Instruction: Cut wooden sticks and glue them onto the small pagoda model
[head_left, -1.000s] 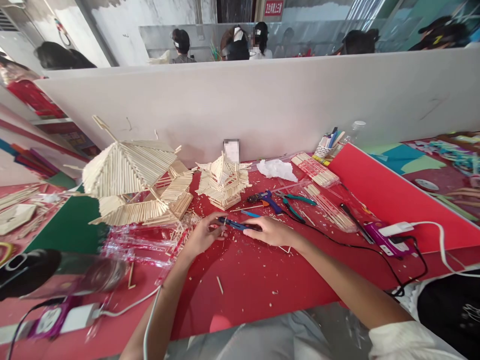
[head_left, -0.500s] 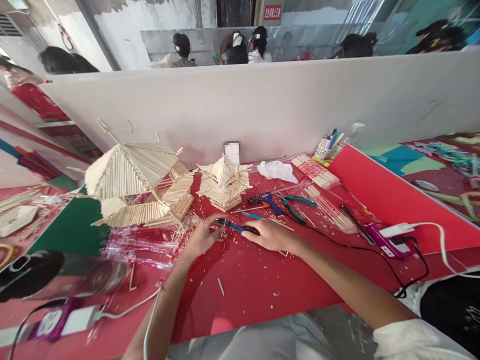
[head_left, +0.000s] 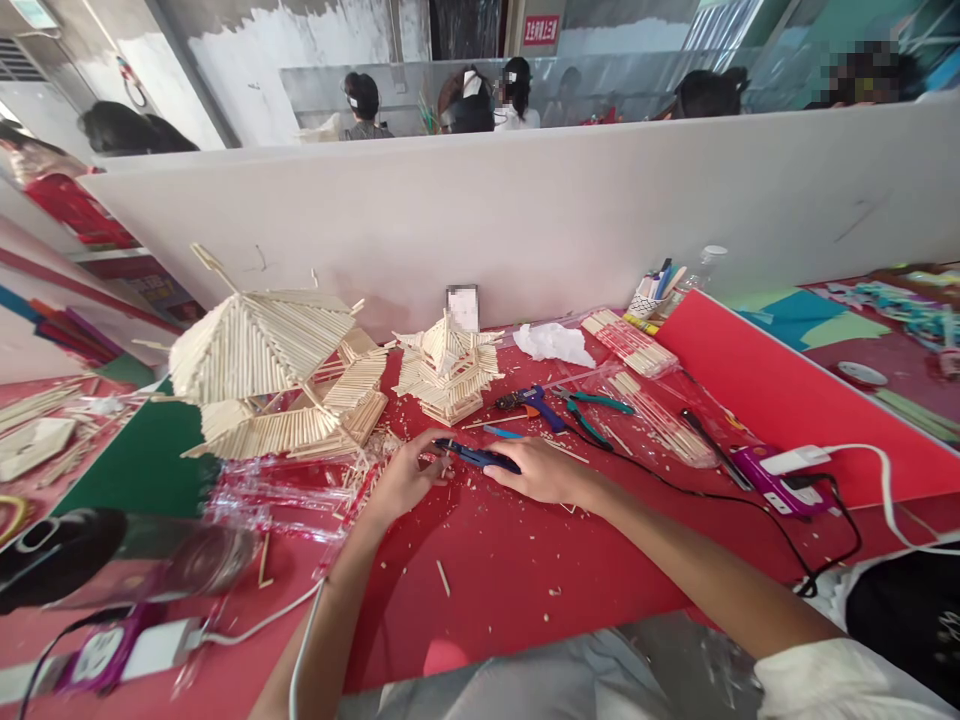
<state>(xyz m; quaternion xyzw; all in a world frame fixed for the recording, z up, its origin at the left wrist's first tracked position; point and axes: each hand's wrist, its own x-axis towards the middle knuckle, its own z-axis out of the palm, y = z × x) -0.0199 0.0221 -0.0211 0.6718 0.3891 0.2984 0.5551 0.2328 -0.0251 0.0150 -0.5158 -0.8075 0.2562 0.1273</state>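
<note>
My right hand (head_left: 536,468) is closed around the handles of dark blue pliers (head_left: 474,456), whose jaws point left. At those jaws, my left hand (head_left: 409,478) has its thumb and fingers curled together in a pinch; what is between them is too small to make out. Just behind the hands stands a small pagoda-like model made of wooden sticks (head_left: 448,375). To its left is a larger stick model with a broad sloped roof (head_left: 259,345). Near my right hand lie a blue glue gun (head_left: 541,405) and green-handled pliers (head_left: 596,402).
Stick scraps litter the red table (head_left: 480,590). Bundled sticks (head_left: 630,342), a pen cup (head_left: 654,295) and a red board (head_left: 795,400) lie to the right. A dark-capped bottle (head_left: 187,550) lies at left. Cables and purple power adapters (head_left: 784,482) flank both arms. A white partition (head_left: 510,220) closes the back.
The pliers have tilted slightly and their handles look closer together. Both hands stay in nearly the same place. The view has shifted very slightly.
</note>
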